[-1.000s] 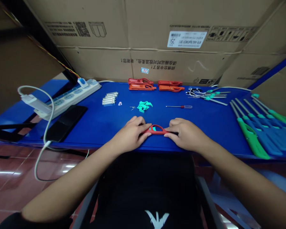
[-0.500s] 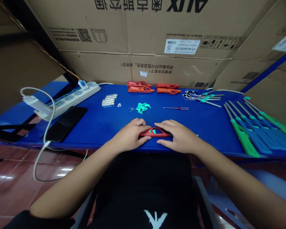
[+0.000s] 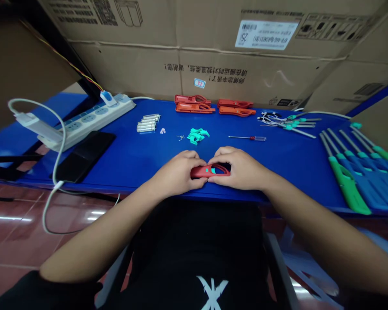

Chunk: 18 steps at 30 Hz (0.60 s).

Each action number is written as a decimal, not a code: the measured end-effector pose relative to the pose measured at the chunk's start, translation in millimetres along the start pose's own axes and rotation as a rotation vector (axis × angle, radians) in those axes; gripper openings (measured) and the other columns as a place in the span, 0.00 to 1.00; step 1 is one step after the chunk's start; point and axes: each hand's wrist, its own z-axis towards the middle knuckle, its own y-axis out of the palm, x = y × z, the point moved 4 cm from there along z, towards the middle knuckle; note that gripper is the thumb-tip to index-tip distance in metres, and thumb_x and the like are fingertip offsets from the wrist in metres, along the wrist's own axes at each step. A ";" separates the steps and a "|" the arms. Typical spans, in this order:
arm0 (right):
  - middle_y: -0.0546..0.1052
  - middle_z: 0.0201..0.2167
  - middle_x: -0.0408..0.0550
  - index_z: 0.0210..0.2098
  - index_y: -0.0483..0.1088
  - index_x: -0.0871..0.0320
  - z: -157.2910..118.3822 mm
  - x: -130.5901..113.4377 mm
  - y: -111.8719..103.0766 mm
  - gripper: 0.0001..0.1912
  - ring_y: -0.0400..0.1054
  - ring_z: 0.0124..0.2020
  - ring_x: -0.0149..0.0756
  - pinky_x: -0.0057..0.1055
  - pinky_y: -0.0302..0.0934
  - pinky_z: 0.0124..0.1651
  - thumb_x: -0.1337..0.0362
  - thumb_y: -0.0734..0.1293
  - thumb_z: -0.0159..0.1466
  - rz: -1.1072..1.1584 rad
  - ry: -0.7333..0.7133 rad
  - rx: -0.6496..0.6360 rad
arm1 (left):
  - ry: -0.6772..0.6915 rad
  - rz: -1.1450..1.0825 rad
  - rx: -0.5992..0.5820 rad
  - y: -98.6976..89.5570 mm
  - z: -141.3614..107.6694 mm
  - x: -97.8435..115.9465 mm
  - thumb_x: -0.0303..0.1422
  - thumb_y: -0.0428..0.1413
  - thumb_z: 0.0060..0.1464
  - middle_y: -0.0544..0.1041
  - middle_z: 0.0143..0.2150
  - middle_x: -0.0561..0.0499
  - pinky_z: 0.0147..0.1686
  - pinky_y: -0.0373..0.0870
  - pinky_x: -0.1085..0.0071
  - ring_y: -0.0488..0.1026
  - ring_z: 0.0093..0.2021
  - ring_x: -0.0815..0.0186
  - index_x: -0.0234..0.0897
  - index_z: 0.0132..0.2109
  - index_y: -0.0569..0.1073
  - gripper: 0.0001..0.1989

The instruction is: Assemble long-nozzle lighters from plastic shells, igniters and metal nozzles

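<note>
Near the front edge of the blue table, a red lighter-like casing [image 3: 201,172] with a teal piece in its opening lies between both hands. My left hand [image 3: 180,173] is closed on its left end. My right hand [image 3: 241,168] grips its right part, thumb in front and fingers behind. Teal plastic pieces [image 3: 198,135] lie just beyond the hands, beside tiny metal parts [image 3: 180,137]. A screwdriver [image 3: 257,138] lies to their right. Red and orange casing halves [image 3: 194,108] are laid out at the back.
At left are a power strip [image 3: 93,119], a black phone [image 3: 86,157] with a white cable, and several clear cylinders [image 3: 147,123]. Wired metal rods [image 3: 299,125] lie at back right. Green [image 3: 349,185] and blue lighters [image 3: 370,183] lie far right. A cardboard box [image 3: 213,60] stands behind.
My right hand has moved left along the red casing, closer to my left hand. The camera view has tilted down and come a little nearer.
</note>
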 end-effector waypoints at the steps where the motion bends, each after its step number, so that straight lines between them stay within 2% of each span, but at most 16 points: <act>1: 0.77 0.39 0.49 0.44 0.79 0.57 1.2 -1.3 -2.7 0.16 0.71 0.42 0.41 0.37 0.64 0.47 0.57 0.74 0.58 0.002 -0.004 -0.004 | 0.000 -0.001 0.000 0.2 0.0 -0.1 0.35 0.63 0.53 0.75 0.40 0.47 0.47 0.70 0.64 0.72 0.43 0.60 0.35 0.47 0.79 0.15; 3: 0.77 0.39 0.49 0.44 0.79 0.57 4.0 -2.4 -12.0 0.16 0.71 0.41 0.40 0.36 0.65 0.46 0.57 0.74 0.58 0.012 -0.017 -0.007 | -0.006 -0.003 0.000 -0.1 -0.6 -0.5 0.36 0.62 0.54 0.75 0.40 0.47 0.46 0.70 0.64 0.73 0.43 0.60 0.34 0.48 0.78 0.15; 5: 0.77 0.40 0.48 0.45 0.79 0.56 5.4 1.2 -25.3 0.17 0.72 0.41 0.40 0.36 0.65 0.46 0.55 0.74 0.58 0.002 -0.028 0.004 | -0.013 0.005 0.023 -2.9 -2.4 -0.6 0.38 0.62 0.54 0.76 0.46 0.45 0.50 0.70 0.62 0.73 0.47 0.57 0.34 0.55 0.74 0.22; 7: 0.77 0.41 0.49 0.46 0.79 0.56 4.5 11.3 -40.0 0.19 0.72 0.42 0.41 0.38 0.65 0.46 0.53 0.73 0.59 -0.029 -0.013 0.045 | -0.023 0.026 0.098 -9.0 -5.7 0.1 0.41 0.64 0.53 0.73 0.55 0.42 0.56 0.67 0.58 0.70 0.55 0.54 0.36 0.64 0.66 0.34; 9: 0.77 0.43 0.51 0.48 0.78 0.57 1.9 26.4 -50.9 0.21 0.72 0.42 0.42 0.40 0.65 0.46 0.52 0.72 0.60 -0.061 0.040 0.096 | -0.037 0.050 0.233 -17.1 -10.5 1.8 0.42 0.65 0.52 0.68 0.61 0.41 0.61 0.63 0.55 0.65 0.61 0.52 0.37 0.67 0.61 0.39; 11: 0.77 0.44 0.52 0.48 0.78 0.58 -0.9 41.4 -53.9 0.22 0.72 0.42 0.43 0.41 0.66 0.46 0.51 0.72 0.59 -0.092 0.100 0.118 | -0.046 0.050 0.360 -22.9 -15.5 4.3 0.40 0.64 0.53 0.67 0.61 0.40 0.62 0.62 0.54 0.64 0.62 0.52 0.37 0.65 0.62 0.36; 12: 0.77 0.44 0.53 0.49 0.78 0.58 -1.9 47.1 -52.4 0.23 0.72 0.42 0.44 0.41 0.66 0.46 0.51 0.71 0.60 -0.114 0.122 0.113 | -0.042 0.037 0.391 -23.5 -17.3 5.6 0.38 0.63 0.54 0.68 0.60 0.41 0.62 0.63 0.55 0.65 0.61 0.53 0.37 0.62 0.65 0.31; 15: 0.77 0.47 0.55 0.50 0.77 0.58 -4.7 52.7 -42.1 0.23 0.71 0.47 0.48 0.46 0.64 0.49 0.51 0.70 0.61 -0.224 0.141 0.064 | -0.004 -0.004 0.332 -16.1 -17.7 9.6 0.34 0.59 0.59 0.74 0.52 0.46 0.56 0.68 0.60 0.71 0.54 0.58 0.38 0.52 0.74 0.14; 18: 0.76 0.48 0.55 0.51 0.76 0.56 -12.2 41.7 -37.6 0.20 0.69 0.50 0.51 0.50 0.61 0.52 0.53 0.69 0.64 -0.324 0.112 0.089 | 0.031 0.000 0.251 -6.1 -14.7 12.3 0.33 0.57 0.61 0.75 0.49 0.47 0.52 0.69 0.61 0.72 0.50 0.60 0.39 0.49 0.77 0.10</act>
